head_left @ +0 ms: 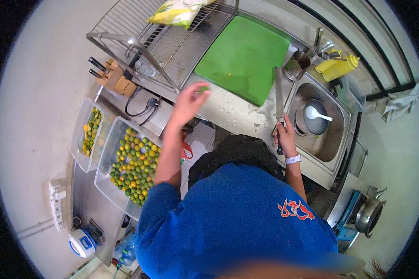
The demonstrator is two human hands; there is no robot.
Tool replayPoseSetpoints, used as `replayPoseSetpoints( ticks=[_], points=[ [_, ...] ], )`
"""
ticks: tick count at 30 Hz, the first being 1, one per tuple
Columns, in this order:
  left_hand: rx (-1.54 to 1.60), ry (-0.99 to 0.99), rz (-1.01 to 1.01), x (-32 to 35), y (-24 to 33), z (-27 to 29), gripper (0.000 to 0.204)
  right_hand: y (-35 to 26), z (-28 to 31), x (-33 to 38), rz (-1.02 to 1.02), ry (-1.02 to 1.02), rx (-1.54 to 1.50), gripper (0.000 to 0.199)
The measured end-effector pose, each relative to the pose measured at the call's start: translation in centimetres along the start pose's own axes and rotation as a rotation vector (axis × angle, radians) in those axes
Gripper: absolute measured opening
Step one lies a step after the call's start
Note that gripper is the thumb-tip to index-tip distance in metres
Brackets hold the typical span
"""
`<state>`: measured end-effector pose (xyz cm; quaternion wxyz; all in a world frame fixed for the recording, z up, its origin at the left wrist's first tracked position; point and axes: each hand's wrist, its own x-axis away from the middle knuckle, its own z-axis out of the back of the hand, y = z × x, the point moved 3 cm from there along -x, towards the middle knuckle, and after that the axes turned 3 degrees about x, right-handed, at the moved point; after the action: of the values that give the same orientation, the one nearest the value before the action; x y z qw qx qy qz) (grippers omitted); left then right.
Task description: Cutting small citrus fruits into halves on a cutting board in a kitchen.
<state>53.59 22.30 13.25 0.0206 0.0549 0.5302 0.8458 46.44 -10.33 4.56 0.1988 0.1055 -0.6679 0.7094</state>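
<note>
We're looking down into a working kitchen, a food-prep corner. There's a stainless steel bench [228,109] carrying a big green cutting board [244,58], and a steel sink [323,123] set in beside it with a ladle [316,114] in a pot. A wire drying rack [158,39], a wooden knife block [114,76], yellow squeeze bottles [337,67], and clear tubs [125,162] heaped with small green and yellow citrus.

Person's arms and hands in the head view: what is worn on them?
Both forearms are bare, with short blue sleeves ending above the elbows. The left hand has no glove or jewellery visible. The right hand is also ungloved, with a white wristband like a watch strap at the wrist.
</note>
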Motion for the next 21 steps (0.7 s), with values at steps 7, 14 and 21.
replayPoseSetpoints(
  ticks=[7,14,21],
  points=[
    [-0.027,-0.024,-0.132,-8.6,-4.3,-13.7,0.041,-0.6,-1.3,1.2,0.067,-0.055,0.012,0.051],
    [-0.061,0.100,-0.240,-9.5,-5.0,-15.9,0.034,-0.3,-1.7,1.6,0.176,0.009,0.314,0.047],
    [-0.082,0.090,-0.221,-9.0,-4.7,-15.1,0.032,-1.3,-2.2,1.9,0.348,0.040,0.510,0.046]
  ],
)
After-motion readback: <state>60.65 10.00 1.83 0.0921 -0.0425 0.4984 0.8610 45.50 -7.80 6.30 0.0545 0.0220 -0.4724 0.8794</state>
